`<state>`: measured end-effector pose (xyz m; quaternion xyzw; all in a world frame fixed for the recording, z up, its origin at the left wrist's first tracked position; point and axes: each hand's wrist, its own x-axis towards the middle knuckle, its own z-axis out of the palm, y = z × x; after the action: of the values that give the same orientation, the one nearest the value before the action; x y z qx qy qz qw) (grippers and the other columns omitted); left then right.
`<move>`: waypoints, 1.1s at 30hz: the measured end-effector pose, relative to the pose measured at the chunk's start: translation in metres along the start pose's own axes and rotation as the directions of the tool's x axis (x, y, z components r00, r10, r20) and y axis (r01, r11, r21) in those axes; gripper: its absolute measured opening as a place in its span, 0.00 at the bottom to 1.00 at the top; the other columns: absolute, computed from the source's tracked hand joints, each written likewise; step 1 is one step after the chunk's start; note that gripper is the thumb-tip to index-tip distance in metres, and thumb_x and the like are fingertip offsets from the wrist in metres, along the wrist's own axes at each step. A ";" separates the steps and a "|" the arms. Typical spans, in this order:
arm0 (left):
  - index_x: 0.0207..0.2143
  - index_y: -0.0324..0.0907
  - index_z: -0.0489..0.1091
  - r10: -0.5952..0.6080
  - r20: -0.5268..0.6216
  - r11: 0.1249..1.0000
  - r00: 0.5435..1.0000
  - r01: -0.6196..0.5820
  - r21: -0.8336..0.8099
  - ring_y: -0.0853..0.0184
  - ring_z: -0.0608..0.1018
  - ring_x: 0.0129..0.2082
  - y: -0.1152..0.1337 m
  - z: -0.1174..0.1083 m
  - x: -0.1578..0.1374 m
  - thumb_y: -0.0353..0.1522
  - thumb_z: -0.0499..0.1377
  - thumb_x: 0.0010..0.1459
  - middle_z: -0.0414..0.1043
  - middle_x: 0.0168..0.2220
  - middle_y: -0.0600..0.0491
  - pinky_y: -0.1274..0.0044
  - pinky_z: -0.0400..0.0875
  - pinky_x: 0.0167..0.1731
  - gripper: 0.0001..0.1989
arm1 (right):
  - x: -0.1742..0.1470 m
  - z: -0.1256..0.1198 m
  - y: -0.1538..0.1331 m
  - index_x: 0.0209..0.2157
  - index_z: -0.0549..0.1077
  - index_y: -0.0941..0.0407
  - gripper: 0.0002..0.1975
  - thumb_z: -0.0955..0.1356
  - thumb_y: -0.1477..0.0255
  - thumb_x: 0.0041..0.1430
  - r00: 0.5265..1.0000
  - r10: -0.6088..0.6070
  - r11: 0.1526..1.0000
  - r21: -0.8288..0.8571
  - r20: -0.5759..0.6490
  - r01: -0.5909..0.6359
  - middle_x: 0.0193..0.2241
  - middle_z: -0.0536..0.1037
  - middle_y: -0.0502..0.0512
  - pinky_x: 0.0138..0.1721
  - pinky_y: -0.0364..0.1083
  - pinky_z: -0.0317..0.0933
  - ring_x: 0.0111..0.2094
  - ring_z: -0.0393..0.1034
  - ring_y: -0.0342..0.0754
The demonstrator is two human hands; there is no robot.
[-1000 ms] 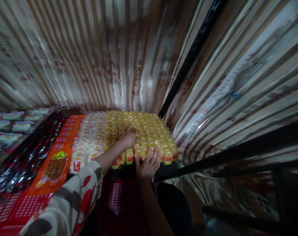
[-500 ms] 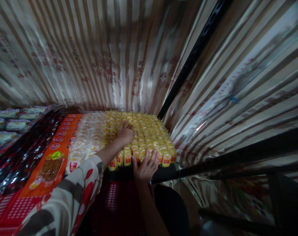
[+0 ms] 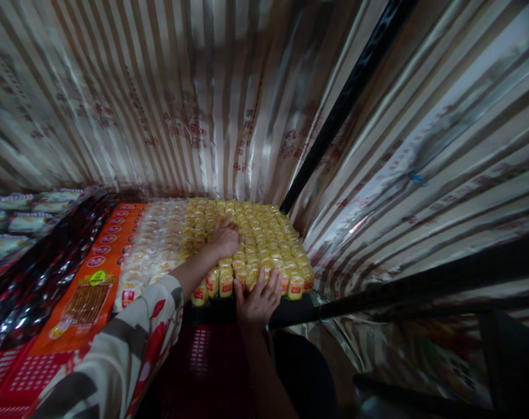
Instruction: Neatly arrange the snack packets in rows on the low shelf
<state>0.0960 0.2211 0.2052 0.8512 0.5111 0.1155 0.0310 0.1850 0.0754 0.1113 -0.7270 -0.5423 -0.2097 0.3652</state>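
Rows of small yellow wrapped snack packs [image 3: 264, 233] with orange-red labels stand close together on a dark shelf. My left hand [image 3: 226, 237] lies over the middle of these rows, fingers curled down onto the pack tops. What sits under its fingertips is hidden. At the front edge, my right hand [image 3: 258, 299] is open, its fingers spread and laid against the front packs. White clear-wrapped packs [image 3: 153, 244] adjoin the yellow ones on the left, partly behind my left forearm.
An orange bag [image 3: 87, 291] and dark shiny packs [image 3: 50, 273] lie further left, with pale packets [image 3: 22, 221] beyond. Red baskets [image 3: 32, 372] are below. Striped sheeting [image 3: 181, 105] hangs behind; a black pole [image 3: 334, 116] slants up at the right corner.
My left hand has shifted very slightly to the right over the yellow packs. My right hand keeps nearly the same place at the front edge.
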 end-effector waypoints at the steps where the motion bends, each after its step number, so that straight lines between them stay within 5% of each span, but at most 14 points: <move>1: 0.41 0.38 0.70 -0.006 -0.020 1.000 1.000 0.006 0.001 0.58 0.58 0.61 -0.001 -0.002 -0.001 0.34 0.48 0.59 0.73 0.45 0.46 0.58 0.39 0.62 0.15 | 0.000 0.000 0.000 0.57 0.60 0.65 0.37 0.59 0.50 0.57 1.000 -0.002 1.000 -0.004 -0.005 0.002 0.59 0.55 0.76 0.52 0.66 0.52 0.62 0.44 0.65; 7: 0.42 0.40 0.70 -0.062 -0.099 0.998 0.993 0.063 0.010 0.58 0.61 0.59 -0.005 -0.005 0.001 0.32 0.46 0.59 0.73 0.46 0.45 0.59 0.42 0.61 0.15 | 0.000 0.001 0.001 0.57 0.60 0.65 0.38 0.60 0.49 0.57 1.000 0.000 1.000 -0.008 -0.003 0.000 0.59 0.55 0.76 0.53 0.65 0.51 0.62 0.44 0.65; 23: 0.40 0.41 0.71 -0.069 -0.040 0.998 0.997 0.069 -0.006 0.57 0.59 0.60 -0.008 0.021 0.027 0.30 0.48 0.57 0.75 0.42 0.47 0.55 0.40 0.61 0.14 | 0.002 -0.003 -0.001 0.55 0.62 0.65 0.36 0.63 0.51 0.55 1.000 0.003 1.000 -0.010 0.008 -0.003 0.58 0.57 0.76 0.53 0.65 0.51 0.62 0.45 0.65; 33: 0.45 0.37 0.68 -0.074 -0.122 0.997 0.990 0.071 -0.030 0.54 0.58 0.61 -0.010 0.005 0.021 0.29 0.48 0.56 0.70 0.50 0.44 0.54 0.38 0.60 0.16 | 0.002 0.001 0.002 0.55 0.62 0.65 0.36 0.63 0.51 0.55 1.000 -0.019 1.000 -0.010 -0.020 0.019 0.58 0.58 0.76 0.53 0.64 0.51 0.61 0.45 0.65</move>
<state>0.0975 0.2443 0.2018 0.8230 0.5410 0.1729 0.0145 0.1869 0.0766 0.1115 -0.7214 -0.5444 -0.2233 0.3651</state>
